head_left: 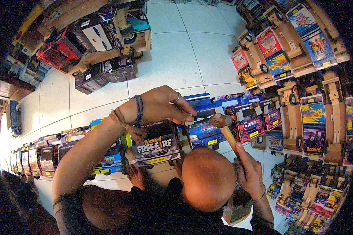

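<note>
The right hand (249,174) was wrapped around the wooden handle of a hammer (230,137), its head over the right side of a blue toy truck (204,135). The left hand (159,103) reached across with thumb and fingertips bent together at that truck's top; whether something small was pinched there could not be made out. The blue truck stood within a row on the tiled floor (170,58), between a dark grey truck (155,145) on its left and a red-and-black one (247,122) on its right.

The likeliest mishap seemed a struck finger, since the left fingertips lay near the hammer head. An off-centre or heavy blow could also have dented the printed panels or split the thin body. With the red-and-black truck so near, a glancing stroke might have caught it instead, and nothing visible braced the row against being shoved out of line. A bare knee (210,178) close by the handle left little room should the hammer have slipped. Farther right, wooden chassis (292,113) stood stacked, probably beyond harm from a small miss.
</note>
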`<state>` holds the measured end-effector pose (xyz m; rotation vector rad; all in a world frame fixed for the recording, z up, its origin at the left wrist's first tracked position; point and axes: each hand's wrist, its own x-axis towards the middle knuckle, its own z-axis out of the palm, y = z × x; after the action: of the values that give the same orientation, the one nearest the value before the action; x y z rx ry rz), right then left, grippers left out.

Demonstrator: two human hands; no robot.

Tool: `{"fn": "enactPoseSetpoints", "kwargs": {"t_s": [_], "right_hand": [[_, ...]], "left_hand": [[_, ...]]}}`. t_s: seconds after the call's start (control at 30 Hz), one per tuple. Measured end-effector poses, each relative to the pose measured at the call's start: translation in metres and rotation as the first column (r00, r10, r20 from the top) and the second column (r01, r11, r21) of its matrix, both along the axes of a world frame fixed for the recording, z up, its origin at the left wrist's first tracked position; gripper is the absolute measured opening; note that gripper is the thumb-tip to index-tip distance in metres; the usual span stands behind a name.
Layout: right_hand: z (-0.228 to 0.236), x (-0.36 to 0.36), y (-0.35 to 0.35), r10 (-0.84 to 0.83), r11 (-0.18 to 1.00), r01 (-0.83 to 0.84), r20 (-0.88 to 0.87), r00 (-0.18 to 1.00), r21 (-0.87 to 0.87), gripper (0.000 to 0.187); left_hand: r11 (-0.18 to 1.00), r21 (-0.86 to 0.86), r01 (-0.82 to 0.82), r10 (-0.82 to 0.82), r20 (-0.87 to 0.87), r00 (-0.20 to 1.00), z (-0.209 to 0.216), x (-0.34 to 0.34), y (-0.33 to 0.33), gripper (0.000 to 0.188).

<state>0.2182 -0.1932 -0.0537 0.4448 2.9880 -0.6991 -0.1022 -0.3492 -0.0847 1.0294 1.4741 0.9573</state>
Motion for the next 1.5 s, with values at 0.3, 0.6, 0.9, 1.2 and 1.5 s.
{"fn": "enactPoseSetpoints", "kwargs": {"t_s": [0.3,0.6,0.9,1.2,1.5], "right_hand": [[-0.012,0.003,0.002,0.074,0.994,-0.065,-0.107,0.992,0.082,0.077],[-0.022,0.007,0.007,0.096,0.981,-0.092,-0.016,0.995,0.171,0.082],[-0.024,0.003,0.002,0.089,0.974,-0.127,0.199,0.976,0.188,0.078],[-0.01,-0.004,-0.006,-0.309,0.934,0.322,0.105,0.945,-0.156,0.064],[-0.017,-0.012,-0.01,-0.394,0.898,0.357,-0.111,0.913,-0.256,0.058]], "left_hand": [[0.999,0.038,0.018,-0.018,0.001,1.0,-0.006,-0.002,0.001,0.03],[0.999,0.043,0.032,-0.033,0.028,0.999,-0.013,-0.006,0.002,0.033],[0.998,0.065,0.017,-0.018,0.003,1.0,-0.017,-0.004,0.001,0.031],[0.998,0.063,0.01,-0.006,-0.059,0.998,-0.012,-0.003,0.002,0.028],[1.0,-0.011,-0.021,0.021,0.023,1.0,-0.001,-0.007,-0.001,0.023]]}}
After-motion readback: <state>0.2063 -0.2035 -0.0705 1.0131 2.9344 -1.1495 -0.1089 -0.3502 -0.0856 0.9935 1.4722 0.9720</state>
